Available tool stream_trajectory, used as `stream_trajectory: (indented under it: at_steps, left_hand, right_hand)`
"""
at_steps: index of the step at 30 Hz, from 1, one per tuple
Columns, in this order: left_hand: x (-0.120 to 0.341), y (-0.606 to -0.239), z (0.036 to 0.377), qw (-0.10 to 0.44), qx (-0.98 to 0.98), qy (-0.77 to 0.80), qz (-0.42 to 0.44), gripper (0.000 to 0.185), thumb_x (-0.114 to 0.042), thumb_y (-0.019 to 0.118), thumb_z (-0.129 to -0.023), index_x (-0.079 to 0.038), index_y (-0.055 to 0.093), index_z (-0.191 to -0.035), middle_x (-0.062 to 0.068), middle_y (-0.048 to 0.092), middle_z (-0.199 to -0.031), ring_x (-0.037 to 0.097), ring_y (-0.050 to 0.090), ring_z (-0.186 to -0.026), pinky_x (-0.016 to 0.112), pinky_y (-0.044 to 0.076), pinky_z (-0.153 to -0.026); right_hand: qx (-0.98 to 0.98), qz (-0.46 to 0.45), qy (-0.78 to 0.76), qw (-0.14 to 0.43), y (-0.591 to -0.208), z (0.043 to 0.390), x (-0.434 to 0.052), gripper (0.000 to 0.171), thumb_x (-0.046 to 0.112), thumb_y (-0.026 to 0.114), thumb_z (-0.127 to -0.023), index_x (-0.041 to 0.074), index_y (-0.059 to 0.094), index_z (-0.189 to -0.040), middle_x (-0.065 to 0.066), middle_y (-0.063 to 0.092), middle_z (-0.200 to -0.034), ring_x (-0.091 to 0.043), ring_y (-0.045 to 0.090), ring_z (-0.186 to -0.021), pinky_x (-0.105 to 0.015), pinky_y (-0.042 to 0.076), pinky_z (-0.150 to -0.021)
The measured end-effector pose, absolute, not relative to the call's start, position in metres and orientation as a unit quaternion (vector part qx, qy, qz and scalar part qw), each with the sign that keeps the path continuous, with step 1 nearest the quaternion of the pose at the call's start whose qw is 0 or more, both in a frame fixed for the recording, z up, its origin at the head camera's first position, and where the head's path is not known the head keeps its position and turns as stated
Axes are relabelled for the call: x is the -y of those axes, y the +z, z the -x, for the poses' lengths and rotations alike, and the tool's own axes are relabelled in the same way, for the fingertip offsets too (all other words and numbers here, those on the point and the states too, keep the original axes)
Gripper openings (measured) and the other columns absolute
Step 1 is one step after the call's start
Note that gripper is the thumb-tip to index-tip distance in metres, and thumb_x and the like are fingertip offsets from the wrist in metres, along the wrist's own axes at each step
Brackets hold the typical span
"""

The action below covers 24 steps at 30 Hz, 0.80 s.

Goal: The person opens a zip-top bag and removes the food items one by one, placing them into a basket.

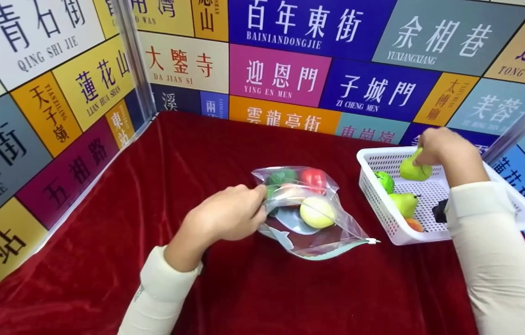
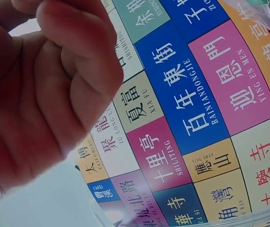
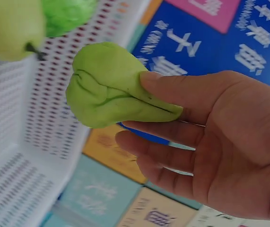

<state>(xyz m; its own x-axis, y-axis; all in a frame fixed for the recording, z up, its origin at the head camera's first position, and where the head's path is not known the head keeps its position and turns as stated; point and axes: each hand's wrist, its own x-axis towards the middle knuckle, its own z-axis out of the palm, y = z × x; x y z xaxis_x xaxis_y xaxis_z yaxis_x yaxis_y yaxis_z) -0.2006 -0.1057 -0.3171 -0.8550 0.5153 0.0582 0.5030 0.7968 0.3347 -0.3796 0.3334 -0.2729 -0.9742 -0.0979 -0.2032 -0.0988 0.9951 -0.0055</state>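
Left hand (image 1: 229,214) rests on the red cloth (image 1: 160,186), fingers curled and pinching the near-left edge of the clear zip bag (image 1: 311,211); the left wrist view shows the curled fingers (image 2: 78,61) with a bit of film at the top. Bag lies flat between the hands, mouth toward the left hand, holding a yellow fruit (image 1: 317,212), a red fruit (image 1: 313,178) and a dark green piece (image 1: 281,177). Right hand (image 1: 446,149) is over the white basket (image 1: 378,160), thumb and fingers closed narrowly on a green pear-shaped fruit (image 3: 109,87). Basket stands just right of the bag and contains a second pear (image 1: 404,203), a bright green piece (image 1: 385,180) and an orange piece (image 1: 414,224).
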Motion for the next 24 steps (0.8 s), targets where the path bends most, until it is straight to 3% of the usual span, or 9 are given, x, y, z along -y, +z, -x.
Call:
stream_trajectory:
  at_steps: [10,24]
  left_hand:
    - [0.106,-0.318,0.2,0.005,-0.947,0.166,-0.274,0.014,-0.02,0.053,-0.098,-0.007,0.057,-0.101,0.007,0.056,-0.073,0.022,0.057,-0.068,0.038,0.049,-0.066]
    - [0.11,-0.32,0.199,0.007,-0.947,0.174,-0.27,0.014,-0.02,0.053,-0.098,-0.007,0.057,-0.1,0.006,0.055,-0.072,0.021,0.056,-0.065,0.036,0.048,-0.063]
  right_hand:
    - [-0.994,0.038,0.027,0.104,-0.308,0.388,-0.341,0.043,0.017,0.078,-0.082,-0.014,0.066,-0.109,-0.033,0.065,-0.102,-0.043,0.061,-0.089,-0.061,0.051,-0.083]
    - [-0.99,0.028,0.046,0.134,-0.325,0.392,-0.335,0.036,0.017,0.074,-0.087,-0.014,0.066,-0.104,-0.031,0.064,-0.102,-0.037,0.059,-0.085,-0.056,0.052,-0.084]
